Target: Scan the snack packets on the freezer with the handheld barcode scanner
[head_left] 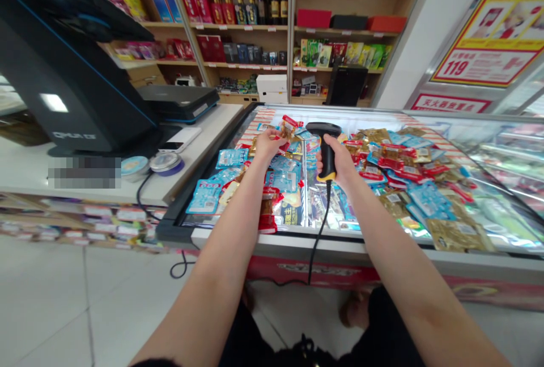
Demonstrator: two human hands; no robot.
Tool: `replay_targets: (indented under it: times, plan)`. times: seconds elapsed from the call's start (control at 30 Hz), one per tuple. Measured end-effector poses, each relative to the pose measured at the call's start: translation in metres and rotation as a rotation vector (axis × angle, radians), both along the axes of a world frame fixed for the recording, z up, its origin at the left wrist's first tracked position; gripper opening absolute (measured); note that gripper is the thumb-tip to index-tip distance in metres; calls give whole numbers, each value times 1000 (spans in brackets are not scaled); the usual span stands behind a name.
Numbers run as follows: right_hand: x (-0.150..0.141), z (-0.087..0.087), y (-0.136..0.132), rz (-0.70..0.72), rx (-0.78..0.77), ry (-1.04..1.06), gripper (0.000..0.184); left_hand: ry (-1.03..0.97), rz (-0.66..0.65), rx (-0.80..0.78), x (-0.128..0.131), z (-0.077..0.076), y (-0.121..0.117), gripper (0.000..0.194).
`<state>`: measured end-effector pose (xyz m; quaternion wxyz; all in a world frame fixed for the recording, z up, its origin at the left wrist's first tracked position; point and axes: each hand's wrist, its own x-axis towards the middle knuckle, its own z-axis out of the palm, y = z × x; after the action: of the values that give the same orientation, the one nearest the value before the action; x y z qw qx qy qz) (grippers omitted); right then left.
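A small shop stretches ahead, with wooden shelving [242, 27] stacked with boxed gifts and dark wine bottles [272, 4], and a yellow-and-red price poster [488, 33] at the right. To the left, a white checkout worktop [208, 140] carries a black till terminal [63, 72], a phone [170, 146] and a white power bank [183, 139].

Directly below the person lies a glass-topped chest freezer [170, 228], its surface heaped with loose snack packets: blue ones [232, 158] and gold ones [459, 234] among many others.

Above that heap, the left grip [268, 143] pinches a red-and-gold snack packet [289, 127] between fingers and thumb, holding it near the freezer's far side and just apart from the scanner's head. The packet's print is too small and blurred to read, and it's hard to say whether a barcode faces the scanner. The right grip [335, 157] is clenched around a black-and-yellow barcode scanner [326, 152], held upright.

The thin packet, held only at one corner, could slip from the pinch and vanish into the pile. The scanner's black coiled cable [318, 237], trailing over the freezer's front edge, could snag on the rim or drag loose packets if pulled taut.
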<state>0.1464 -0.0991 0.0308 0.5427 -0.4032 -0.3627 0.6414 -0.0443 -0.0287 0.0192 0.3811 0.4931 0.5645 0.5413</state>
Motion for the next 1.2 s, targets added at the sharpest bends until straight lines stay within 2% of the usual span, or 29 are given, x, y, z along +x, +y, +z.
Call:
replay_targets:
  times: [0.4, 0.97, 1.2]
  plan:
    - [3, 4, -2, 57, -42, 17, 42, -10, -37, 50, 10, -8, 1, 23]
    - [3, 2, -2, 91, 20, 9, 37, 18, -48, 85, 7, -23, 16, 23]
    - [3, 3, -3, 112, -9, -41, 42, 37, -59, 93, 6, -23, 15, 22]
